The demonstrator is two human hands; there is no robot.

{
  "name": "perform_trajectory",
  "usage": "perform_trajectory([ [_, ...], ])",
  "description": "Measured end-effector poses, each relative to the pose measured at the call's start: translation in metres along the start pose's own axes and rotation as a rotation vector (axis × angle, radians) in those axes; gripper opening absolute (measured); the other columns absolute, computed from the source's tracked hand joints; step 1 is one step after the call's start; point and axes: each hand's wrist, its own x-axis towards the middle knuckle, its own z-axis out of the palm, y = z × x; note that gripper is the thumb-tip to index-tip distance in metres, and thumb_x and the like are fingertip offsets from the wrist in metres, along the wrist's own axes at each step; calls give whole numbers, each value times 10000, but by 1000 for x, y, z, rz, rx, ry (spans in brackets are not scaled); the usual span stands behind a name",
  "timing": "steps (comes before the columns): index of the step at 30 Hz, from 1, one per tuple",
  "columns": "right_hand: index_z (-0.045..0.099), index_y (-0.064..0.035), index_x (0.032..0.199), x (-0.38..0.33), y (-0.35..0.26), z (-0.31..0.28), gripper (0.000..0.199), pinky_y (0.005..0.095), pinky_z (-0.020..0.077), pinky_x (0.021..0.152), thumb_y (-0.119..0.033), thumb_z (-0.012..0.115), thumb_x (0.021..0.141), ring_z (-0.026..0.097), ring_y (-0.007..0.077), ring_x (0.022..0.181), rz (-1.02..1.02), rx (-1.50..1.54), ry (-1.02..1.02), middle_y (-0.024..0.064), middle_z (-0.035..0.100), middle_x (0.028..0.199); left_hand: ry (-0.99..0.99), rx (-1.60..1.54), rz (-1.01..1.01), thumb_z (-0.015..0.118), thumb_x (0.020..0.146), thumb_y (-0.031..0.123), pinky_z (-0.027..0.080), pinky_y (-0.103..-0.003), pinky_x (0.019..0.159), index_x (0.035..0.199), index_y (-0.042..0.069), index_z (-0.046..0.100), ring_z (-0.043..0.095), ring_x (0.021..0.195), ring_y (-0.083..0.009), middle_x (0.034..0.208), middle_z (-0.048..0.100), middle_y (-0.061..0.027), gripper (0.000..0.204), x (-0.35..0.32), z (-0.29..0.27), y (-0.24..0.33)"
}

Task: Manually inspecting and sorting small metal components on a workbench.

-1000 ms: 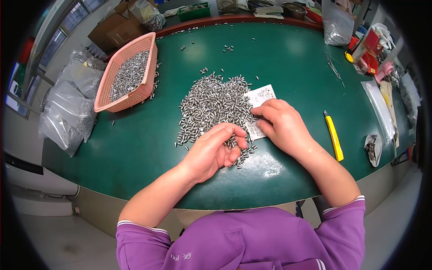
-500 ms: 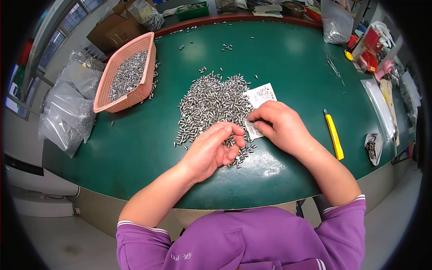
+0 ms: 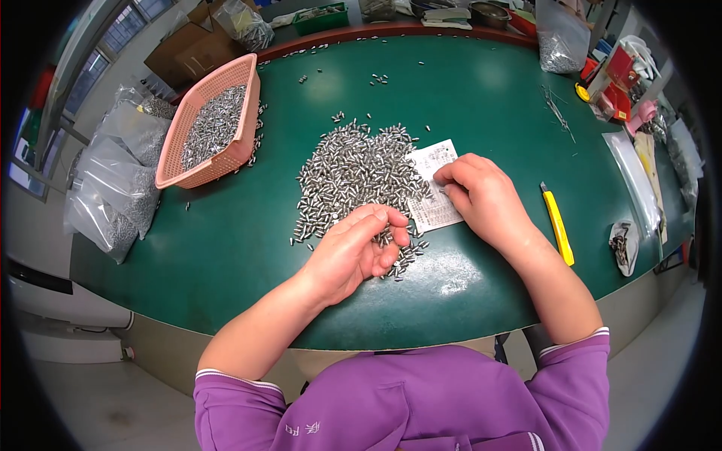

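A pile of small silver metal pins (image 3: 350, 169) with pointed ends is spread on the green table. My left hand (image 3: 357, 244) rests at the pile's near edge with its fingers curled inward. Whatever lies inside those fingers is too small to make out. Over the right part of a printed white card (image 3: 438, 214) is my right hand (image 3: 481, 194), thumb and forefinger closed in a pinch. A tiny item may be at their tips, but I cannot tell what. The card lies against the pile's right side, and a few pins sit on its left edge.
A pink basket (image 3: 247, 124) of metal pins stands at the left, beside filled clear bags (image 3: 113, 188). To the right are a yellow utility knife (image 3: 557, 225), a small white pouch (image 3: 624, 259) and thin wires (image 3: 556, 111). A cardboard box (image 3: 192, 49) is behind.
My right hand has shifted to the right, away from the pile's edge, uncovering more of the card. The left hand has stayed in place.
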Motion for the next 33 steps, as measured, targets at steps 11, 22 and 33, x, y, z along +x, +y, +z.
perform_trajectory([
  [11, 657, -60, 873, -2, -8, -5, 91, 389, 487, 756, -55, 655, 782, 595, 292, 844, -25, -98, -86, 89, 610, 836, -8, -6, -1, 379, 1018, 215, 365, -221, 520, 1093, 7, 528, 444, 655, -127, 928, 554, -99, 265, 0, 0, 0],
  [22, 655, -45, 909, 4, -38, -8, 93, 250, 473, 723, -39, 685, 822, 567, 114, 820, 92, 615, -194, 24, 583, 902, -57, 31, 40, 564, 946, 127, 396, -198, 532, 1118, 46, 489, 484, 634, -71, 921, 572, -68, 205, 1, -2, 1],
  [33, 690, -55, 984, 48, -38, -12, 144, 312, 506, 780, -108, 639, 860, 639, 196, 867, 106, 506, -297, 94, 650, 966, -22, -3, 119, 502, 982, 141, 372, -188, 496, 1042, 61, 504, 460, 615, -60, 872, 566, -52, 100, 5, -6, 7],
])
